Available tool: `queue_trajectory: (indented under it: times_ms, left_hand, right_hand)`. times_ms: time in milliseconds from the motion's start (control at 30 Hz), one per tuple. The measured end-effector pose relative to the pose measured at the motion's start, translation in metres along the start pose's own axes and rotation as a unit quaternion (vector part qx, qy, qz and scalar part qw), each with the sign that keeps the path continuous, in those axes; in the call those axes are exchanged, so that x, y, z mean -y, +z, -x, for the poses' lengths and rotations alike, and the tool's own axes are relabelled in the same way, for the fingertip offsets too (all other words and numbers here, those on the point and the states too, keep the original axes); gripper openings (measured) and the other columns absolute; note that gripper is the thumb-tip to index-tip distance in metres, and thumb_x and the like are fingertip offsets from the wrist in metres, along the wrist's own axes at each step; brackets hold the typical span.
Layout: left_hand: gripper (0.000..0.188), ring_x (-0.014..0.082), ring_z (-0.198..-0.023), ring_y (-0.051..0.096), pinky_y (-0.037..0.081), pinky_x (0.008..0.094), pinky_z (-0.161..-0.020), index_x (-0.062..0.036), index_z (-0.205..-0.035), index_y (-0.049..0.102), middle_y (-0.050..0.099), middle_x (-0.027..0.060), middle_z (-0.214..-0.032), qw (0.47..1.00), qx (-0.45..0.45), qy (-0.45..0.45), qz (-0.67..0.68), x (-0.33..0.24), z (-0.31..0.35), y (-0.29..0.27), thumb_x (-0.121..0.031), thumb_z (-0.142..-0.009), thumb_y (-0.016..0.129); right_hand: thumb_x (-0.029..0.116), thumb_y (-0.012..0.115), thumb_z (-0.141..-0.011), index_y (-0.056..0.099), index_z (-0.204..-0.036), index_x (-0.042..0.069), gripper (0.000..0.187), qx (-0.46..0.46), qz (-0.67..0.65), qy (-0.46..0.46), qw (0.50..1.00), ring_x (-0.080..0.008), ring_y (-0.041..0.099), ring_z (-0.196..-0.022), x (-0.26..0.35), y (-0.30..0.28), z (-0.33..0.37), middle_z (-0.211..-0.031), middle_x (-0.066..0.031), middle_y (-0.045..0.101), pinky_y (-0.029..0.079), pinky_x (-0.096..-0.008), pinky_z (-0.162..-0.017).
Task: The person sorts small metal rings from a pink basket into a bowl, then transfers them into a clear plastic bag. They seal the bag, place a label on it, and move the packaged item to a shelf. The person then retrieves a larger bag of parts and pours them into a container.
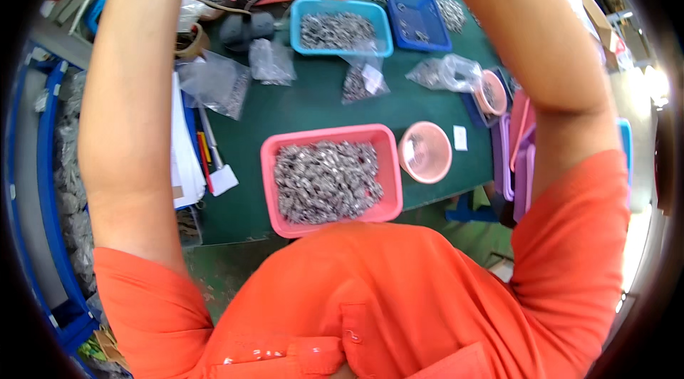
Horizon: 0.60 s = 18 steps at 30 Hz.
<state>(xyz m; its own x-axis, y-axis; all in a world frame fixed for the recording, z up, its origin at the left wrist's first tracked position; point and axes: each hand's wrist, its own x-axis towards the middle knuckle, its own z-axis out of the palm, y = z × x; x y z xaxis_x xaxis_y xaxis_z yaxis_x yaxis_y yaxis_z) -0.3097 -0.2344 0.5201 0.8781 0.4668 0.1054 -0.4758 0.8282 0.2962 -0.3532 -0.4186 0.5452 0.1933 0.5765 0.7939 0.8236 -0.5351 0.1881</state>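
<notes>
On the green tabletop (306, 105), close against my front, sits a pink tray (390, 179) heaped with small silvery pieces (324, 181); a pale pink tub (427, 153) stands just right of it. My arms (132, 130) extend beyond the upper edge, so I cannot tell whether my hands are apart, together or gripping anything.

Left fisheye on head, looking down past orange shirt (420, 308) onto nearby green table (306, 102).
</notes>
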Motion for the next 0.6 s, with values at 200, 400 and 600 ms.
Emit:
queue_trajectory:
  times_ms: [200,400,600]
  left_hand:
    - [0.039,0.0179,-0.101,0.057,0.045,0.0275,-0.089,0.0020,-0.116,0.053,0.060,0.0108,-0.111,0.803,0.342,-0.175,-0.456,0.068,0.200,-0.072,-0.012,-0.080,0.060]
    - [0.037,0.0174,-0.094,0.060,0.051,0.0288,-0.076,0.0026,-0.109,0.054,0.059,0.0114,-0.105,0.745,0.154,-0.499,-0.414,0.121,0.329,-0.157,-0.011,-0.078,0.069]
    - [0.013,0.0147,-0.080,0.063,0.051,0.0256,-0.069,0.0025,-0.094,0.060,0.063,0.0076,-0.087,0.755,0.100,-0.505,-0.406,0.138,0.372,-0.159,-0.008,-0.086,0.058]
  right_hand:
    - [0.020,0.064,-0.078,0.065,-0.086,0.000,0.022,0.034,-0.225,0.414,0.881,-0.0170,0.060,-0.067,0.009,-0.041,0.176,-0.077,-0.0121,0.065,0.048,-0.0285,-0.062]
    - [0.016,0.060,-0.086,0.059,-0.098,0.004,0.017,-0.087,-0.397,0.735,0.543,-0.0044,0.044,-0.056,0.039,-0.052,0.313,-0.075,0.0004,0.055,0.036,-0.0187,-0.047]
    - [0.007,0.058,-0.086,0.056,-0.093,-0.001,0.011,-0.141,-0.427,0.743,0.496,-0.0063,0.046,-0.050,0.061,-0.078,0.385,-0.075,-0.0032,0.057,0.039,-0.0211,-0.044]
